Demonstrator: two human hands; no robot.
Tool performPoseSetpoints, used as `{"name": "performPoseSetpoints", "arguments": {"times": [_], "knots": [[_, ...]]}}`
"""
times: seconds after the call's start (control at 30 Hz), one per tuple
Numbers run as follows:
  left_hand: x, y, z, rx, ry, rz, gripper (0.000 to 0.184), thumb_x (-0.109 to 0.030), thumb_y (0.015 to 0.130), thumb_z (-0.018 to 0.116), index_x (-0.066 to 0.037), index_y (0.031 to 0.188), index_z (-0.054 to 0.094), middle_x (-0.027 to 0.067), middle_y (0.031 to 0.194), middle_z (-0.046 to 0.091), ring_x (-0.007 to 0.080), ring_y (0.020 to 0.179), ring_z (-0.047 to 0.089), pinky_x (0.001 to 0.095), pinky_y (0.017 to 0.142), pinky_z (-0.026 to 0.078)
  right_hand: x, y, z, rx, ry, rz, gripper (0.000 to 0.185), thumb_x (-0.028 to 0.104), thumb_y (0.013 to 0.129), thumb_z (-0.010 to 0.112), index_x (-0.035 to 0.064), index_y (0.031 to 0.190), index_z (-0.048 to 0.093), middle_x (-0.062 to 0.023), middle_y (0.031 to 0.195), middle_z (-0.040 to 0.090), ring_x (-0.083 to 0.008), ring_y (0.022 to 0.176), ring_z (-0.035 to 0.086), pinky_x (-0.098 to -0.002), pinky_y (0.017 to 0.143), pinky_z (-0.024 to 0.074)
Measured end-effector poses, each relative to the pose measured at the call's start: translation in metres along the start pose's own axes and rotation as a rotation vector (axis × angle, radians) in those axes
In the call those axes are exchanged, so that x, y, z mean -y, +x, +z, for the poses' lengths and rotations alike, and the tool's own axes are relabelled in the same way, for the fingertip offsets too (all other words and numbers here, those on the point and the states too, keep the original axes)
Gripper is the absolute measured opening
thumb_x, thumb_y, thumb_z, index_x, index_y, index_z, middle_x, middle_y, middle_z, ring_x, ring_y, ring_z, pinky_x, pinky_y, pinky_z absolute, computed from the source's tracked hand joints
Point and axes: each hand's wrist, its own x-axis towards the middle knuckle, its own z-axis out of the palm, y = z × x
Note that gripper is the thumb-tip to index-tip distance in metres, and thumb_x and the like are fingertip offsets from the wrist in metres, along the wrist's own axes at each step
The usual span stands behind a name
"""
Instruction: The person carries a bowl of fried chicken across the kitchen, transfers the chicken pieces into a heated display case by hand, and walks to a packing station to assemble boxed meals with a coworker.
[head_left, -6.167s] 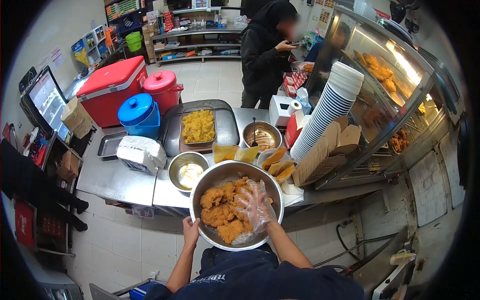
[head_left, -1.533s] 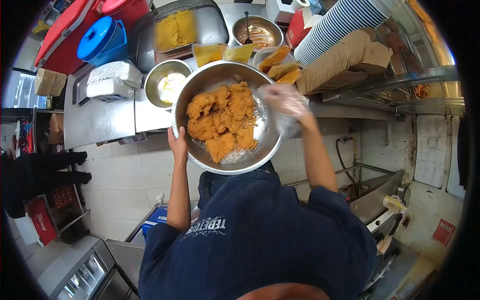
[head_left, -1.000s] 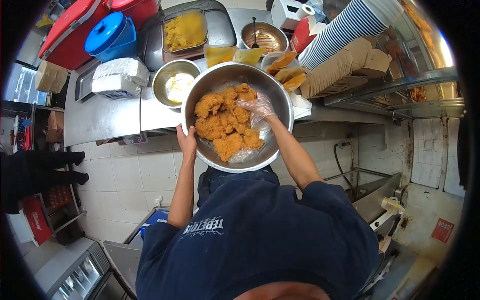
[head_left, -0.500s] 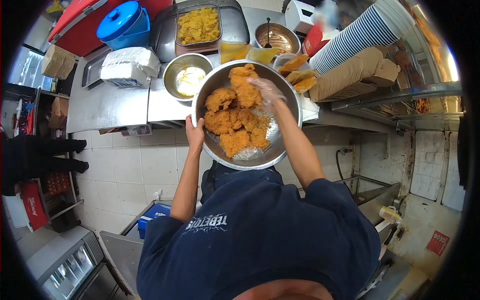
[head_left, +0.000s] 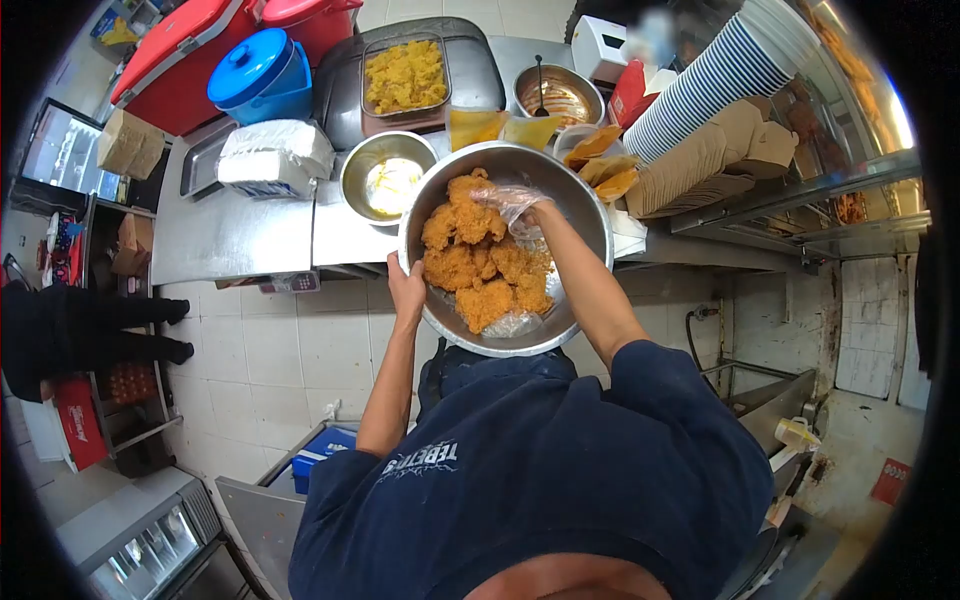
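Several pieces of breaded fried chicken (head_left: 485,265) lie in a large steel bowl (head_left: 590,215) in front of my body. My left hand (head_left: 407,285) is bare and grips the bowl's left rim. Inside the bowl, my right hand (head_left: 515,205), in a clear plastic glove, has its fingers on the upper chicken piece. Some clear plastic (head_left: 513,325) shows under the chicken. Just left of the large bowl stands a smaller steel bowl (head_left: 388,177) with yellow residue. Yellow paper pouches (head_left: 475,127) are behind the large bowl.
On the counter (head_left: 235,235) are a tray of yellow food (head_left: 405,77), a sauce bowl (head_left: 560,97), a blue bucket (head_left: 262,75) and white packs (head_left: 275,160). Stacked cups (head_left: 700,90) and cartons (head_left: 690,175) stand right. At far left, a person's dark-clothed legs (head_left: 120,330) show.
The chicken piece that my right hand held near the bowl's back rim is now lower, on the other pieces. My left hand stays on the rim. The view has shifted slightly.
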Motion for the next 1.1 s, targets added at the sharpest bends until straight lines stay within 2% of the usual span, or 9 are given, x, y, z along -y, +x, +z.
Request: {"name": "performPoseSetpoints", "arguments": {"times": [0.07, 0.17, 0.23, 0.33, 0.57, 0.63, 0.8, 0.9, 1.1], "knots": [[0.007, 0.002, 0.0, 0.05, -0.054, 0.068, 0.037, -0.009, 0.077, 0.052, 0.004, 0.11, 0.041, 0.0195, 0.101, 0.053, 0.028, 0.094, 0.051, 0.0341, 0.083, 0.037, 0.017, -0.033, 0.008, 0.11, 0.139, 0.021, 0.055, 0.048, 0.07, 0.064, 0.01, 0.109, 0.056, -0.0053, 0.111, 0.054, -0.0186, 0.102, 0.047, -0.0388, 0.08, 0.0405], [0.013, 0.005, -0.001, 0.068, 0.003, 0.084, 0.037, -0.008, 0.078, 0.051, 0.005, 0.111, 0.041, 0.0205, 0.106, 0.05, 0.0292, 0.099, 0.048, 0.0352, 0.087, 0.035, -0.001, -0.013, 0.019, 0.096, 0.022, -0.151, 0.107, 0.048, 0.065, 0.069, 0.0067, 0.135, -0.001, -0.0102, 0.127, 0.042, -0.0254, 0.117, 0.037, -0.0418, 0.091, 0.0354], [0.021, 0.005, -0.001, 0.045, 0.033, 0.086, 0.037, -0.007, 0.078, 0.052, 0.004, 0.111, 0.039, 0.0179, 0.103, 0.052, 0.0247, 0.095, 0.049, 0.0328, 0.083, 0.038, -0.041, 0.046, 0.002, 0.109, 0.064, -0.073, 0.076, 0.04, 0.066, 0.072, 0.0035, 0.122, 0.036, -0.0095, 0.116, 0.048, -0.0176, 0.109, 0.044, -0.0363, 0.088, 0.0391], [0.01, 0.001, -0.002, 0.081, -0.075, 0.075, 0.037, -0.002, 0.077, 0.051, 0.003, 0.111, 0.038, 0.0163, 0.103, 0.051, 0.0228, 0.093, 0.049, 0.0315, 0.082, 0.038, -0.012, 0.006, -0.003, 0.341, 0.134, -0.085, 0.08, 0.044, 0.065, 0.071, 0.0008, 0.122, 0.036, -0.01, 0.116, 0.048, -0.0184, 0.11, 0.044, -0.0341, 0.092, 0.0371], [0.016, 0.0, 0.002, 0.033, -0.107, 0.022, 0.04, 0.001, 0.075, 0.051, 0.001, 0.112, 0.038, 0.015, 0.103, 0.052, 0.0228, 0.092, 0.05, 0.0319, 0.083, 0.038, -0.018, -0.012, 0.007, 0.029, -0.376, -0.375, 0.094, 0.036, 0.069, 0.07, -0.0054, 0.129, 0.012, -0.0148, 0.11, 0.054, -0.016, 0.105, 0.049, -0.0261, 0.092, 0.0365], [0.007, -0.004, 0.002, 0.015, -0.115, 0.027, 0.036, 0.001, 0.075, 0.05, 0.002, 0.109, 0.04, 0.016, 0.097, 0.052, 0.0243, 0.09, 0.051, 0.0322, 0.082, 0.037, -0.034, -0.01, 0.005, 0.186, -0.189, -0.252, 0.117, 0.052, 0.052, 0.076, -0.0117, 0.128, 0.014, -0.0211, 0.114, 0.049, -0.0207, 0.11, 0.046, -0.0288, 0.091, 0.0367], [0.007, -0.003, 0.003, 0.021, -0.092, 0.018, 0.035, 0.0, 0.075, 0.051, 0.002, 0.108, 0.04, 0.0164, 0.097, 0.053, 0.0248, 0.089, 0.051, 0.0331, 0.08, 0.038, -0.024, -0.012, 0.012, 0.006, -0.467, -0.27, 0.105, 0.04, 0.061, 0.074, 0.0065, 0.136, 0.008, -0.0222, 0.109, 0.053, -0.0196, 0.108, 0.048, -0.0358, 0.094, 0.0368], [0.007, -0.002, 0.001, 0.015, -0.087, 0.012, 0.035, -0.001, 0.075, 0.051, 0.002, 0.108, 0.04, 0.0165, 0.096, 0.053, 0.0248, 0.089, 0.051, 0.0333, 0.08, 0.038, 0.0, -0.055, 0.03, -0.046, -0.073, -0.51, 0.106, 0.046, 0.063, 0.071, 0.0106, 0.136, 0.003, -0.0208, 0.118, 0.048, -0.0259, 0.114, 0.042, -0.0357, 0.098, 0.0321], [0.01, -0.005, -0.003, 0.042, -0.116, 0.012, 0.036, -0.002, 0.074, 0.051, 0.002, 0.108, 0.041, 0.0164, 0.096, 0.053, 0.0243, 0.09, 0.051, 0.0329, 0.081, 0.038, -0.035, -0.018, 0.023, -0.29, -0.464, -0.757, 0.115, 0.051, 0.056, 0.073, 0.0109, 0.136, 0.001, -0.0234, 0.129, 0.033, -0.033, 0.117, 0.038, -0.0333, 0.098, 0.0312]]}}
